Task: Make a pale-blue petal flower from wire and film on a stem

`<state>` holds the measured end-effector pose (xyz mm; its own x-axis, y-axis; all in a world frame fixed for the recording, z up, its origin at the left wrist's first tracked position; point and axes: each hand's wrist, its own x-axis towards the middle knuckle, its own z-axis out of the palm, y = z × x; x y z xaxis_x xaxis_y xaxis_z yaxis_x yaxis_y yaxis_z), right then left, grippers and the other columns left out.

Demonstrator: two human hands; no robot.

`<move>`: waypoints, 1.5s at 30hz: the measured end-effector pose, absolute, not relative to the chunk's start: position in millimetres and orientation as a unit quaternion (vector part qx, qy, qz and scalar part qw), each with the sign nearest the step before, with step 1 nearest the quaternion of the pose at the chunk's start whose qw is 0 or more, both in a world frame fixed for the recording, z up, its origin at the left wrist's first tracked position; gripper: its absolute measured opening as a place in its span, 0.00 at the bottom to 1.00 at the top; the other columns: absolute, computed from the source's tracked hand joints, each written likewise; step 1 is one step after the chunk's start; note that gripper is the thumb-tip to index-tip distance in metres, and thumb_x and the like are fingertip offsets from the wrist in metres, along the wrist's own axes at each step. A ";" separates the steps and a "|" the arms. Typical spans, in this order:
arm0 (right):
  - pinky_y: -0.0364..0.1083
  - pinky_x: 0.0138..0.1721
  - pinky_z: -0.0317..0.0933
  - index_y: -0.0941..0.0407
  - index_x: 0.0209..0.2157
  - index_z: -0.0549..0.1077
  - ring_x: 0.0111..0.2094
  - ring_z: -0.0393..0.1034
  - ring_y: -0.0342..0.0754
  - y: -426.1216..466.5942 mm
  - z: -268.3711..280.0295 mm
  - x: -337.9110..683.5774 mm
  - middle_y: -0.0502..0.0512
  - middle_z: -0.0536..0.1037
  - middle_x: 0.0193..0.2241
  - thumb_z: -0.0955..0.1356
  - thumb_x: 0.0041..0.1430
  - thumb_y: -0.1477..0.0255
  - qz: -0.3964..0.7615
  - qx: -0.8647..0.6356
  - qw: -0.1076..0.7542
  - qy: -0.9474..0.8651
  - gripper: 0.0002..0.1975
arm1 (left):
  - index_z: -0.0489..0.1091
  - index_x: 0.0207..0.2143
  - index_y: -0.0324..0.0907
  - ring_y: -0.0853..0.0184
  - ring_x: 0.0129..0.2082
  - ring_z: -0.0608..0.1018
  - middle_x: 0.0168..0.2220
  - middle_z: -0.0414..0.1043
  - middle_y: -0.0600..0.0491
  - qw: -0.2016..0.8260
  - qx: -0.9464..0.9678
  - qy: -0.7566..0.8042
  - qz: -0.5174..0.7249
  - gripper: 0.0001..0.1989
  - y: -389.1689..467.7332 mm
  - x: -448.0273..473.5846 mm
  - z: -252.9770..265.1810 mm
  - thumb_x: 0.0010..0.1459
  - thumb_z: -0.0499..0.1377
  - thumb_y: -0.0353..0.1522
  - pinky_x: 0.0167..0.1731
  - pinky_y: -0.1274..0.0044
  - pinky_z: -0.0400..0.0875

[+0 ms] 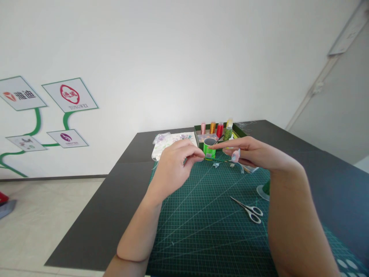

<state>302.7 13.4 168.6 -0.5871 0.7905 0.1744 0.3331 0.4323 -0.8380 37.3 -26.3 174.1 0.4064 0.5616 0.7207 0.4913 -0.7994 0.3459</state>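
My left hand point(179, 163) is raised over the cutting mat, thumb and forefinger pinched on one end of a thin green stem point(218, 159). To the right, my right hand point(258, 153) has its forefinger stretched out toward the left, while its other fingers curl beneath. A small pale pink and blue flower point(235, 155) shows at those fingers, at the stem's other end; the exact grip is partly hidden. Small pale blue petal pieces point(216, 165) appear below the stem. White-handled scissors point(250, 210) lie on the green cutting mat point(201, 227), blades pointing to the far left.
Behind my hands stands a green can point(209, 148) with a dark stick in it. A dark green box point(197, 133) holds several thread spools. Left of it lies a white sheet point(173, 143) with flower pieces. A green roll point(266, 188) sits beside my right forearm.
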 end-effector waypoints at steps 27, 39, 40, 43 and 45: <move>0.39 0.14 0.46 0.60 0.63 0.67 0.10 0.52 0.36 35.6 137.9 301.6 0.38 0.62 0.11 0.69 0.65 0.57 0.560 -0.214 0.264 -0.756 0.31 | 0.79 0.35 0.43 0.72 0.27 0.73 0.33 0.77 0.54 0.036 0.742 0.377 0.554 0.05 -21.9 33.1 173.8 0.61 0.62 0.27 0.27 0.77 0.68; 0.41 0.20 0.63 0.54 0.53 0.77 0.23 0.76 0.45 24.0 162.3 286.1 0.57 0.84 0.37 0.69 0.62 0.62 0.279 -0.521 0.231 -0.773 0.19 | 0.79 0.36 0.44 0.72 0.27 0.73 0.33 0.77 0.54 0.027 0.736 0.376 0.562 0.06 -25.8 33.8 175.3 0.61 0.62 0.26 0.27 0.78 0.69; 0.41 0.20 0.63 0.53 0.55 0.76 0.23 0.76 0.44 18.9 164.1 282.2 0.58 0.84 0.40 0.69 0.63 0.62 0.286 -0.504 0.234 -0.780 0.21 | 0.79 0.36 0.44 0.72 0.27 0.73 0.33 0.77 0.55 0.026 0.737 0.375 0.562 0.06 -25.7 34.0 175.1 0.61 0.62 0.26 0.27 0.78 0.69; 0.40 0.17 0.62 0.48 0.64 0.69 0.25 0.77 0.43 1.8 169.7 266.8 0.60 0.80 0.52 0.69 0.64 0.62 0.362 -0.429 0.235 -0.793 0.27 | 0.79 0.36 0.44 0.73 0.28 0.74 0.34 0.77 0.55 0.020 0.739 0.375 0.559 0.06 -25.8 34.8 174.5 0.61 0.62 0.26 0.28 0.79 0.70; 0.39 0.17 0.63 0.45 0.67 0.63 0.27 0.78 0.43 -7.7 172.8 255.0 0.62 0.73 0.61 0.70 0.64 0.62 0.420 -0.372 0.230 -0.795 0.32 | 0.79 0.36 0.44 0.72 0.28 0.74 0.34 0.77 0.54 0.014 0.741 0.374 0.558 0.06 -26.2 35.4 174.2 0.62 0.61 0.26 0.28 0.79 0.70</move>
